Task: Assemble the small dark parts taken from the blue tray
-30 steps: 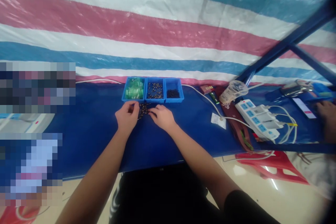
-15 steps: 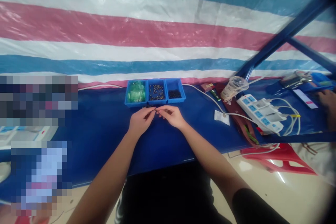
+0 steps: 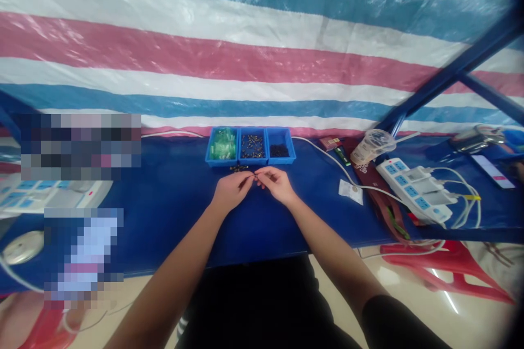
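Note:
My left hand (image 3: 233, 190) and my right hand (image 3: 276, 182) meet fingertip to fingertip above the blue table (image 3: 164, 218). Both are closed in a pinch around something small and dark that I cannot make out. Just beyond them stand three joined blue bins. The left bin (image 3: 221, 162) holds green translucent pieces (image 3: 223, 144). In the middle bin lie small brass-and-black metal parts (image 3: 252, 147), and the right one contains a heap of tiny black parts (image 3: 279, 150). A few metal parts (image 3: 238, 168) rest on the table between my left hand and the bins.
To the right are a plastic cup (image 3: 372, 146), a white power strip (image 3: 413, 191) with cables, a small white packet (image 3: 350, 192) and a phone (image 3: 492, 170). Another power strip (image 3: 98, 191) lies at left. A striped tarp (image 3: 245, 54) hangs behind the table.
The view has shifted, so the bins and both hands appear slightly farther right and lower. My hands stay pinched together. The other person's hand at the far right has mostly left view.

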A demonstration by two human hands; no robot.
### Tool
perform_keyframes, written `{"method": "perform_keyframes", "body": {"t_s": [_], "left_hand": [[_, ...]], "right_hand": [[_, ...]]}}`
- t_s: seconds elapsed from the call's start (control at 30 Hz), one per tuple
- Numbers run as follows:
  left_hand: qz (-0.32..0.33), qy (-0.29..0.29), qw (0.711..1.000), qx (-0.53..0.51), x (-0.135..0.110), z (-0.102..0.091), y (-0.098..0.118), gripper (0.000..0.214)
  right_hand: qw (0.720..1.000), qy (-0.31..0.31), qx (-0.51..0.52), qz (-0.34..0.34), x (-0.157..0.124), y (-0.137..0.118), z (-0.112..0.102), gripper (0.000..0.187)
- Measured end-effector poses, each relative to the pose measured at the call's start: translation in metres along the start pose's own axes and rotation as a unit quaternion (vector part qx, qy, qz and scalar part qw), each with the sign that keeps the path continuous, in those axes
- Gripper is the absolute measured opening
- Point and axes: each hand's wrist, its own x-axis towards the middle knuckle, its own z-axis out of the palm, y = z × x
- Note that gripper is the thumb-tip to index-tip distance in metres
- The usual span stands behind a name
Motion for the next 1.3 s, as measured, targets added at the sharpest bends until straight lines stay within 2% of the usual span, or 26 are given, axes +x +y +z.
{"method": "perform_keyframes", "body": {"t_s": [0.33, 0.53, 0.87, 1.17, 1.3], "left_hand": [[-0.013, 0.0, 0.999, 0.033, -0.002, 0.003, 0.0, 0.018], [-0.014, 0.015, 0.999, 0.024, -0.002, 0.004, 0.001, 0.02], [-0.03, -0.004, 0.999, 0.027, -0.003, 0.006, -0.002, 0.024], [-0.015, -0.02, 0.998, 0.064, -0.002, 0.009, -0.006, 0.025], [-0.012, -0.004, 0.997, 0.081, -0.003, 0.009, -0.006, 0.026]], "right_hand": [[0.999, -0.01, -0.05, -0.008, 0.007, 0.004, -0.003, 0.03], [0.999, -0.001, -0.053, -0.01, 0.007, 0.007, -0.005, 0.032], [0.999, -0.02, -0.032, -0.018, 0.008, 0.01, -0.003, 0.03], [0.999, -0.016, -0.041, -0.015, 0.009, 0.012, -0.002, 0.032], [0.999, -0.013, -0.041, -0.02, 0.009, 0.012, -0.002, 0.032]]}}
